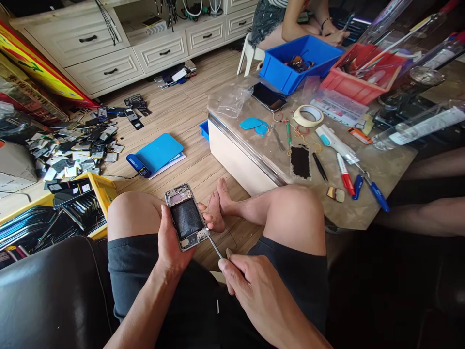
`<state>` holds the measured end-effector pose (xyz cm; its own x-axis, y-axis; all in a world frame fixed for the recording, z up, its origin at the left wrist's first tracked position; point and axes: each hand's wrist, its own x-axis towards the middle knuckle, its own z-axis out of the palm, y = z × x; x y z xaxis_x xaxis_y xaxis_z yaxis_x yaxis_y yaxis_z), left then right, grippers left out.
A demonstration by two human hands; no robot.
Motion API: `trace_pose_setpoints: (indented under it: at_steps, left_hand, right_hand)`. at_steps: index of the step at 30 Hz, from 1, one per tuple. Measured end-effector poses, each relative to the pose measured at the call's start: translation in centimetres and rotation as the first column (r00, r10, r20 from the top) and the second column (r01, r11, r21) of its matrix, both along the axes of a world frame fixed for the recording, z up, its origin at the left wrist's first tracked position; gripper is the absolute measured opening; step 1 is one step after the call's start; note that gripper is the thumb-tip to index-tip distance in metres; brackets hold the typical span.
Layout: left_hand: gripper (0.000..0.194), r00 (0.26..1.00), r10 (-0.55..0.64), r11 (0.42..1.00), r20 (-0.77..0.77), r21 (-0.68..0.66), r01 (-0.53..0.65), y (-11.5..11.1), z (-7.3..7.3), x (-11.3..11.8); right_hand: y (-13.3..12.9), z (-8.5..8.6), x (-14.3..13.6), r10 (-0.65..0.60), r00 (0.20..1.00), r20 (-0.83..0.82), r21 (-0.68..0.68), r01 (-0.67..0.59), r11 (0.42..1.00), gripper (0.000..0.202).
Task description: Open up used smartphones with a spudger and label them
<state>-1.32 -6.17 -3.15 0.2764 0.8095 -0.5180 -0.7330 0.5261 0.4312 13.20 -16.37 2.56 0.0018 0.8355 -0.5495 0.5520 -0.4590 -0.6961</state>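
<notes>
Held in left hand (pixel 171 248): opened phone (pixel 186 219), open side up, clasped between thumb along its left long edge and fingertips (pixel 208 218) at its right. No rest beneath except palm and fingers; well in from the near edge of the table (pixel 272 157), above lap and floor (pixel 196 104).

Gripped in right hand (pixel 254 278): slim metal tool (pixel 215 245), thumb and fingers closed on the handle, tip at the phone's lower right corner. Contact or slight gap there, cannot tell.

Main worry: skid off the rim, from too much push on so narrow an edge. Outward, likely a jab to the left fingertips, just beside the right edge. Inward, perhaps a gouge in the black panel (pixel 189 213), possibly a battery. Also possible: twist and drop, from prying at one corner with nothing firm underneath.
</notes>
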Motion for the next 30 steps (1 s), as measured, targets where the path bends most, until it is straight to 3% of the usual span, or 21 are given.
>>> trace_pose_setpoints:
  at_steps: [16,21,30]
  left_hand:
    - [0.065,0.996,-0.076,0.993,0.056,-0.09,0.081,-1.0,0.2,1.0]
    - [0.07,0.997,-0.057,0.99,0.054,-0.125,0.063,-1.1,0.6,1.8]
    - [0.081,0.99,-0.138,0.981,0.007,-0.138,0.138,-1.2,0.9,2.7]
  right_hand:
    - [1.1,-1.2,-0.9,0.019,0.998,0.061,0.056,-0.022,0.998,0.048]
    - [1.2,-2.1,-1.5,-0.032,0.997,0.063,0.097,0.026,0.995,0.049]
    - [2.0,-3.8,-2.1,-0.131,0.991,0.037,0.193,0.122,0.974,0.05]
